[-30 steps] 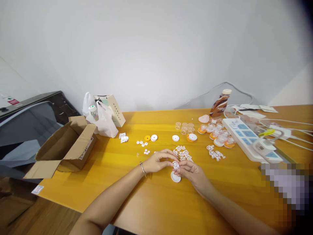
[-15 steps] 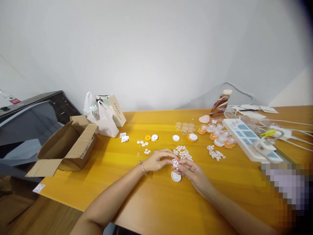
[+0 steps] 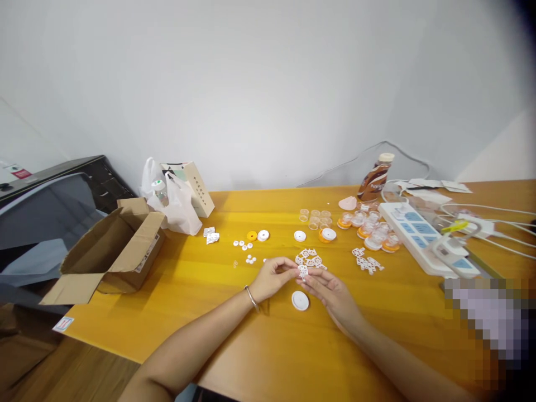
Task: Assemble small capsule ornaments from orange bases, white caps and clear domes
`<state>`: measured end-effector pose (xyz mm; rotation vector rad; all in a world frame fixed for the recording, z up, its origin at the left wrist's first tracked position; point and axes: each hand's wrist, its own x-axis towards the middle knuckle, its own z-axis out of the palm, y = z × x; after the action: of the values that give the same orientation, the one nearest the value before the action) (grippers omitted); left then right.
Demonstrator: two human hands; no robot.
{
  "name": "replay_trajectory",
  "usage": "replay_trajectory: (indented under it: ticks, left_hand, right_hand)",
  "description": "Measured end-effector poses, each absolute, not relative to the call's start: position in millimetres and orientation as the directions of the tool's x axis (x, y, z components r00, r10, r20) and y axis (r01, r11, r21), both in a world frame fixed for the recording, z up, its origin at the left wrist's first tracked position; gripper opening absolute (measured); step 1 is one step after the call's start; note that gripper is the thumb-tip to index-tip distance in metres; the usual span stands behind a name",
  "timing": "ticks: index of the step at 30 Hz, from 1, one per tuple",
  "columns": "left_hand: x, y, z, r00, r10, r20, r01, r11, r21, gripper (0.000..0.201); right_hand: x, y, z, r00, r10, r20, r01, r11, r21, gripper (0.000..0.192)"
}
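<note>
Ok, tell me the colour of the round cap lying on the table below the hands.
White: the small round plastic cap, clearest in the head view.

Far left, off the yellow surface (image 3: 268,340): an open cardboard box (image 3: 109,252) lying on its side, with a white plastic bag (image 3: 176,207) and a cream carton (image 3: 193,188) just beyond it. Centre, far from the near edge: small white buttons (image 3: 245,245), one yellow ring (image 3: 252,236), white discs (image 3: 300,235) and clear cups (image 3: 315,216). Right: orange-based clear caps (image 3: 374,229), a brown drink bottle (image 3: 373,177) near the wall, a white power strip (image 3: 427,239) with cables (image 3: 502,223), and papers (image 3: 431,184) beyond it.
</note>
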<state>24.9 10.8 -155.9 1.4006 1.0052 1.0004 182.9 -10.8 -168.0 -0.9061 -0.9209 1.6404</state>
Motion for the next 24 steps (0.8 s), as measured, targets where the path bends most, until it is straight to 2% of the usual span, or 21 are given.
replay_trajectory:
  ticks: [17,24]
  left_hand:
    - [27.1,6.4,-153.6,0.194,0.981,0.029,0.076,-0.045,0.996,0.031]
    - [23.2,8.1,-151.5,0.231,0.972,0.044,0.140,-0.077,0.987,0.029]
  right_hand:
    - [181.8,-10.8,-168.8,-0.202,0.974,-0.101,-0.362,-0.170,-0.916,0.022]
    - [182.7,-10.4,-172.0,-0.182,0.977,-0.112,-0.354,-0.172,-0.919,0.018]
